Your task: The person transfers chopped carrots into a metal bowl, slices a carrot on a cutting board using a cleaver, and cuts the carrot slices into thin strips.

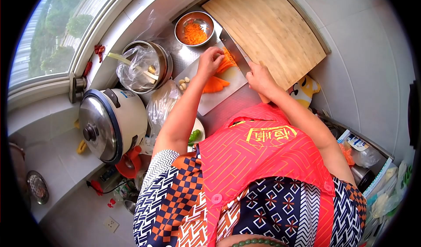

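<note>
In the head view, my right hand (261, 78) is wrapped round the handle of a kitchen knife (233, 48). Its wide blade lies along the right side of some carrot strips (226, 62). Curled fingers of my left hand (210, 60) press on the carrot beside the blade, partly hiding it. Flat orange carrot slices (214, 85) rest nearer to me on a pale cutting board (230, 89). Several garlic cloves (183, 83) sit at the board's left edge. Beyond my left hand stands a metal bowl (176, 27) holding finely cut carrot.
A large wooden board (267, 23) covers the right of the counter. To the left are a metal pot (165, 65) with a plastic bag in it, a rice cooker (127, 115) and crumpled clear plastic (161, 104). A plate with green pepper (194, 136) is partly hidden by my apron.
</note>
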`<state>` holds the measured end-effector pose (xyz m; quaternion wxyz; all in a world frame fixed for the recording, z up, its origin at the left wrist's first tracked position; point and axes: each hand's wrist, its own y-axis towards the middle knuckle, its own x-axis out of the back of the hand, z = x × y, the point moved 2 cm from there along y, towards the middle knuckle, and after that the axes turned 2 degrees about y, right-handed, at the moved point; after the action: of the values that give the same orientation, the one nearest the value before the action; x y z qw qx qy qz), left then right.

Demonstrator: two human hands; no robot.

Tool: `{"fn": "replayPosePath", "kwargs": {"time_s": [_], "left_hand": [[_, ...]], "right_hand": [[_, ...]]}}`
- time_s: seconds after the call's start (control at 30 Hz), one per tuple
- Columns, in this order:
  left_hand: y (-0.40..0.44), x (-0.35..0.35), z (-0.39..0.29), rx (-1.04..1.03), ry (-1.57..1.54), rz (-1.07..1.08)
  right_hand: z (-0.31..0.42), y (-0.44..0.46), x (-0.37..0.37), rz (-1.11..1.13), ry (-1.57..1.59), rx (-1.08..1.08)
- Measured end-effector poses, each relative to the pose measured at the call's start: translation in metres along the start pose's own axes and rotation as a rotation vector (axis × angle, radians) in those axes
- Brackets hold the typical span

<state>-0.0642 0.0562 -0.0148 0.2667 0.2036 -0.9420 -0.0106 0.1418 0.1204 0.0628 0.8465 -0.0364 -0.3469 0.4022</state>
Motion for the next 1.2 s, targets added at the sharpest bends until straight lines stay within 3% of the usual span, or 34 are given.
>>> {"fn": "replayPosePath", "kwargs": {"time_s": [0.13, 0.17, 0.37, 0.47, 0.57, 1.2], "left_hand": [[-0.006, -0.004, -0.004, -0.114, 0.055, 0.068], [-0.008, -0.009, -0.001, 0.023, -0.062, 0.129], [-0.011, -0.005, -0.008, -0.046, 0.035, 0.077], [-0.013, 0.001, -0.018, -0.268, 0.179, 0.02], [-0.016, -0.001, -0.018, -0.323, 0.221, 0.11], [-0.014, -0.012, -0.01, -0.243, 0.241, 0.095]], "right_hand": [[0.002, -0.009, 0.001, 0.003, -0.02, 0.038], [0.004, -0.011, 0.001, 0.001, -0.017, 0.045], [0.002, -0.014, 0.001, -0.031, -0.012, 0.07], [0.003, -0.017, 0.002, -0.014, -0.022, 0.054], [0.005, -0.017, -0.001, 0.023, -0.027, 0.049], [0.001, -0.005, -0.018, 0.15, -0.167, -0.049]]}}
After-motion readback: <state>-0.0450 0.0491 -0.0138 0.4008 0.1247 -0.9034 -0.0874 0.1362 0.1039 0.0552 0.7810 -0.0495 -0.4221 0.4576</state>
